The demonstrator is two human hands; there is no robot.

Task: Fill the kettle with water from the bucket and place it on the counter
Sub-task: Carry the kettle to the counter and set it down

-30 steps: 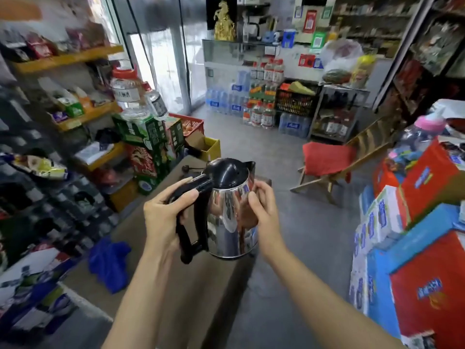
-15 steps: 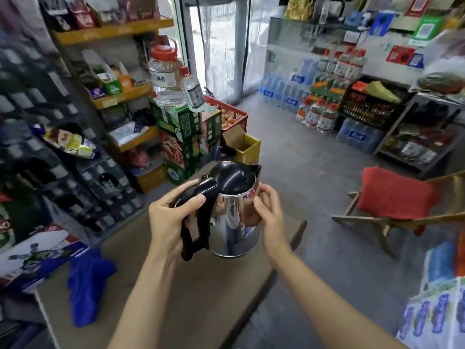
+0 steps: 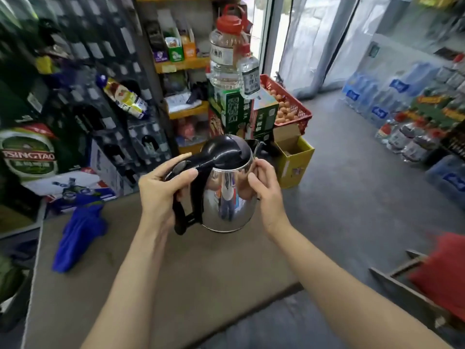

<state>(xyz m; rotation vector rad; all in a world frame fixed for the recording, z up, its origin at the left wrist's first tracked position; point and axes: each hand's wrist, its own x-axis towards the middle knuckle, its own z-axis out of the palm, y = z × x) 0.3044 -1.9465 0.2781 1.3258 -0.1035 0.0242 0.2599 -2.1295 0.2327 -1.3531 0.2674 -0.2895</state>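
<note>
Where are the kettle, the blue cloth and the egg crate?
kettle (image 3: pixel 227 197), head view, on its shiny steel body.
blue cloth (image 3: pixel 78 235), head view, on its middle folds.
egg crate (image 3: pixel 299 112), head view, on its red side wall.

A brown counter (image 3: pixel 201 285) carried the things. A crumpled blue cloth (image 3: pixel 79 235) lay on it, well left of the steel kettle (image 3: pixel 227 195). Whether the kettle's base touched the counter could not be told. Beyond the kettle, boxes stood off the counter's far edge.
</note>
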